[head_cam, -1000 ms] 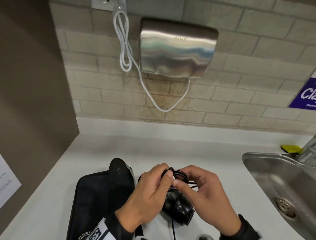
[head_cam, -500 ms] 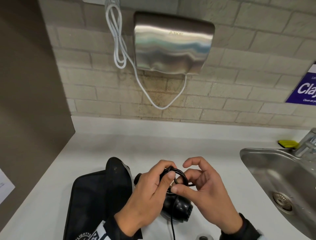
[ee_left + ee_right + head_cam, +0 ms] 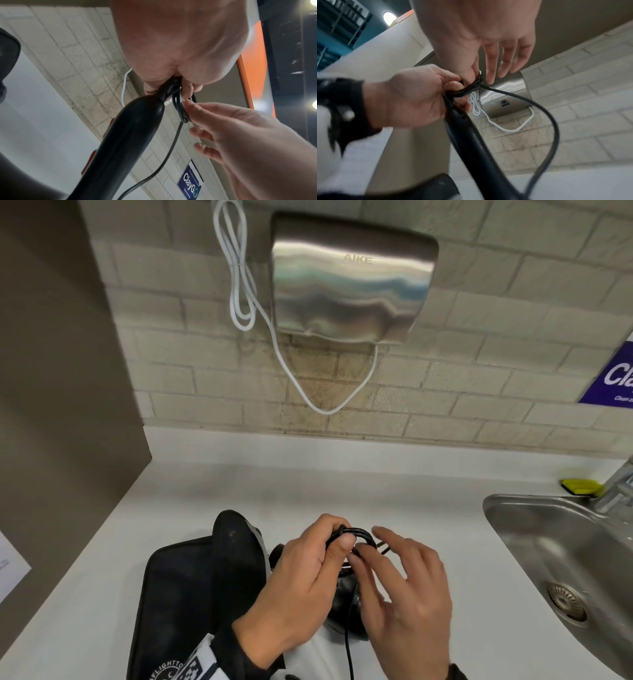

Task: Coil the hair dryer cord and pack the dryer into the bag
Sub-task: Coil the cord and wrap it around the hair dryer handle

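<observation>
A black hair dryer (image 3: 346,611) hangs over the white counter with its handle (image 3: 128,142) pointing up. Its black cord (image 3: 356,532) is wound into a small coil at the handle's end. My left hand (image 3: 337,537) grips that coil and the handle tip in a fist. My right hand (image 3: 368,542) pinches the coil's right side between thumb and forefinger, its other fingers (image 3: 508,58) spread straight. A loose length of cord (image 3: 553,121) loops down from the coil. The black bag (image 3: 191,594) lies on the counter just left of the dryer, partly under my left forearm.
A steel sink (image 3: 496,505) with a tap (image 3: 616,484) and a yellow sponge (image 3: 579,486) is at the right. A steel hand dryer (image 3: 352,278) with a white cable (image 3: 246,285) hangs on the brick wall. A brown panel (image 3: 51,371) bounds the counter's left.
My right hand's fingers have uncurled and spread while thumb and forefinger stay at the coil. My left hand still holds the coil in the same place.
</observation>
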